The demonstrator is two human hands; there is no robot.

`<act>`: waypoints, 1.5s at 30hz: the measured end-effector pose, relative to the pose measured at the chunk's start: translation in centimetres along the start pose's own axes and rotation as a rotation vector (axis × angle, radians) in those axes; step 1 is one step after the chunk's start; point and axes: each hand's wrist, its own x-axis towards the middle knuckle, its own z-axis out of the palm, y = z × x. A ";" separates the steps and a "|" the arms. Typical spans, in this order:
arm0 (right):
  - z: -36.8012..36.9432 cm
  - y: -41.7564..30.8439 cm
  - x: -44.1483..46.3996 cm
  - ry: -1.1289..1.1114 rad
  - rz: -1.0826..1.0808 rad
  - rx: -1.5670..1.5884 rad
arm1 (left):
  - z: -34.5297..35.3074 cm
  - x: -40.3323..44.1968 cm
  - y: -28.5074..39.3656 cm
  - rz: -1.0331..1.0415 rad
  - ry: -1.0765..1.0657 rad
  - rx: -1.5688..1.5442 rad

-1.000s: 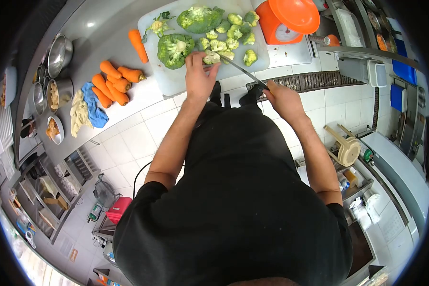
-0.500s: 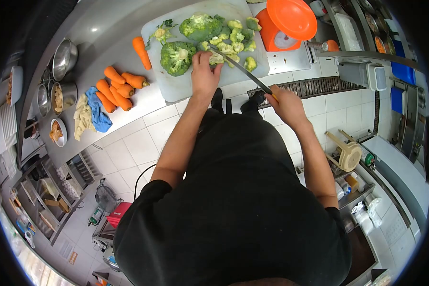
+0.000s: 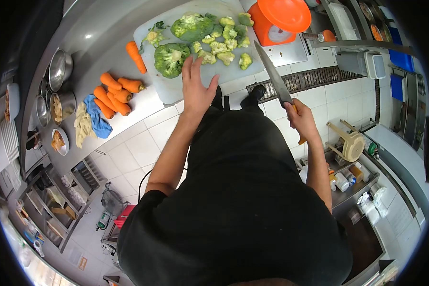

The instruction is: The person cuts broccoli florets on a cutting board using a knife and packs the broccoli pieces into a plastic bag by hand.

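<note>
My right hand (image 3: 300,118) is closed around the orange handle of a large kitchen knife (image 3: 276,78). The blade points up and away, past the right edge of the white cutting board (image 3: 164,93). My left hand (image 3: 197,90) has its fingers spread over the board's near edge, with the tips close to a broccoli head (image 3: 171,59). Another large broccoli head (image 3: 192,26) lies farther back. Several cut broccoli florets (image 3: 219,47) are scattered to the right of the heads. A leafy broccoli piece (image 3: 155,35) rests at the board's left side.
Left of the board lie a single carrot (image 3: 136,57) and a pile of carrots (image 3: 114,95). Cloths (image 3: 97,117) and metal bowls (image 3: 61,70) are farther left. An orange kitchen scale (image 3: 271,28) stands at the board's right. A beige stool (image 3: 352,146) is on the floor.
My right hand has drawn the knife off the board to the right and nearer my body. My left hand has lifted off the florets, and its fingers have spread.
</note>
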 end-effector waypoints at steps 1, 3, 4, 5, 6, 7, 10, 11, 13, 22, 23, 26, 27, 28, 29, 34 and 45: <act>0.1 0.5 0.0 -0.036 0.032 0.061 | 0.3 0.5 0.6 -0.009 0.014 -0.056; 0.5 1.6 0.2 -0.109 0.095 0.181 | 1.8 1.4 0.8 -0.025 0.052 -0.129; 0.9 2.1 0.3 -0.131 0.097 0.198 | 3.0 2.3 0.5 -0.032 0.074 -0.147; 1.5 2.6 0.6 -0.154 0.098 0.216 | 4.1 2.8 0.3 -0.039 0.097 -0.164; 2.1 3.0 1.1 -0.176 0.098 0.232 | 4.8 3.3 0.4 -0.049 0.114 -0.134; 2.8 3.0 1.5 -0.201 0.095 0.247 | 5.4 3.8 0.7 -0.059 0.133 -0.104; 5.2 2.1 2.8 -0.231 0.054 0.282 | 7.2 4.8 1.0 -0.013 0.171 -0.081; 5.8 1.8 3.4 -0.236 0.038 0.266 | 7.5 4.7 0.9 0.013 0.180 -0.079; 7.0 1.1 4.6 -0.248 0.001 0.237 | 7.7 4.4 1.4 0.050 0.204 0.052; 8.3 -1.7 7.5 -0.289 -0.117 0.162 | 9.0 7.4 0.9 0.025 0.280 0.250; 8.2 -1.9 7.8 -0.289 -0.132 0.144 | 9.2 7.6 0.7 0.022 0.281 0.262; 8.0 -2.7 8.6 -0.310 -0.129 0.114 | 9.7 7.9 0.5 0.014 0.300 0.276; 7.9 -2.6 8.9 -0.315 -0.122 0.116 | 9.7 8.0 0.8 0.009 0.312 0.277; 7.9 -2.4 9.2 -0.323 -0.116 0.116 | 9.8 7.9 1.0 0.016 0.320 0.290; 7.9 -2.2 9.5 -0.333 -0.112 0.115 | 9.9 7.7 1.3 0.020 0.329 0.306; 7.3 -2.0 10.6 -0.387 -0.104 0.146 | 11.3 7.2 1.4 -0.003 0.362 0.302; 3.1 -1.9 14.7 -0.626 -0.187 0.019 | 12.3 7.3 4.9 -0.283 0.408 0.468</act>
